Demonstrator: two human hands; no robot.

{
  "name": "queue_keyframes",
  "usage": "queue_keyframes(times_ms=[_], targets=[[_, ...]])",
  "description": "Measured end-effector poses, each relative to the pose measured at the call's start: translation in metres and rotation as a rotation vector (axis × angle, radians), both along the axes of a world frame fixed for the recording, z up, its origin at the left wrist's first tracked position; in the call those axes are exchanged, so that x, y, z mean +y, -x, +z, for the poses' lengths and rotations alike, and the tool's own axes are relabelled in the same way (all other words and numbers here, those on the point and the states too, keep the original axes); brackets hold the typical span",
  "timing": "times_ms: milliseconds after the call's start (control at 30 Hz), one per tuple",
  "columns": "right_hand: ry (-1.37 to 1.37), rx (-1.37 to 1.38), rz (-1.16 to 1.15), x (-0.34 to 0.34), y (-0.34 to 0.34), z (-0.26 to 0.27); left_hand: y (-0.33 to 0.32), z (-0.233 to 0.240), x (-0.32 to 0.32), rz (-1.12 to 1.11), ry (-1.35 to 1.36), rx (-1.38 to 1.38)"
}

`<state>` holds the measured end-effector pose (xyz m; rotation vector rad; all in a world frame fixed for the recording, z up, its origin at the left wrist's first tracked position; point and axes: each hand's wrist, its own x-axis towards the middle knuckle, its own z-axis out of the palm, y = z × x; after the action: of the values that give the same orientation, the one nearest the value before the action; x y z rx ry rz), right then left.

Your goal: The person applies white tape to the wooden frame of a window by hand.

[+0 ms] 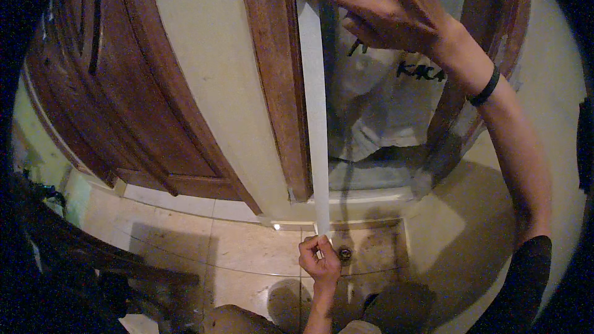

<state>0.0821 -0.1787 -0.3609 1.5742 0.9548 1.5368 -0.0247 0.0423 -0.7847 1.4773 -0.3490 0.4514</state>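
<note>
A long pale strip, probably masking tape (316,102), runs down along the inner edge of a brown wooden frame (283,102). Its lower end is pinched between the thumb and fingers of my left hand (320,259), low near the floor. High on the strip, my right hand (376,4) lies with fingers stretched out, their tips against its upper part beside the wood. A dark band circles my right wrist. Behind the strip is a greyish sheet or pane (380,97) bearing handwriting; its material is unclear.
A brown wooden door (153,102) stands at the left, past a pale wall section (204,55). Below are floor tiles (250,246) and a small round drain (345,254) beside my left hand. Dark, unclear objects fill the lower left.
</note>
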Motion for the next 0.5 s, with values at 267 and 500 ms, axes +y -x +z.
queue_keyframes(times_ms=[267,500], targets=[[0.138,-0.057,-0.049,-0.005,-0.004,0.010,-0.002,-0.016,-0.010,0.014,0.003,-0.006],[0.007,0.063,-0.189,0.006,0.015,-0.012,-0.004,-0.014,-0.002,0.016,0.117,0.230]])
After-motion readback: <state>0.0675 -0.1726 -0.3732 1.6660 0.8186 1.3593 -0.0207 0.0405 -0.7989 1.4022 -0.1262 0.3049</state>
